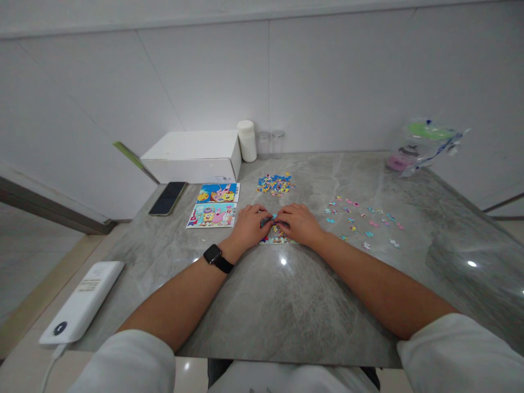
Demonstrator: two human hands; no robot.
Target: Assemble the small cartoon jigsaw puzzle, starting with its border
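Note:
My left hand (249, 224) and my right hand (302, 224) meet over a partly assembled jigsaw puzzle (279, 239) on the grey table. The fingertips of both hands are pinched close together at the puzzle's upper part, on a small puzzle piece (273, 216) mostly hidden by the fingers. My hands cover much of the puzzle's sides. Left of my left hand lie two printed cartoon picture cards, a blue one (218, 192) above a pale one (212, 215). Beyond my hands sits a heap of loose puzzle pieces (275, 184). More loose pieces (369, 234) are spread to the right.
A white box (190, 155), a white bottle (246, 142) and two clear glasses (271, 144) stand along the wall. A phone (167, 198) lies at the left; a white power bank (84, 300) with a cable sits at the near left edge. A plastic bag (426, 147) rests far right.

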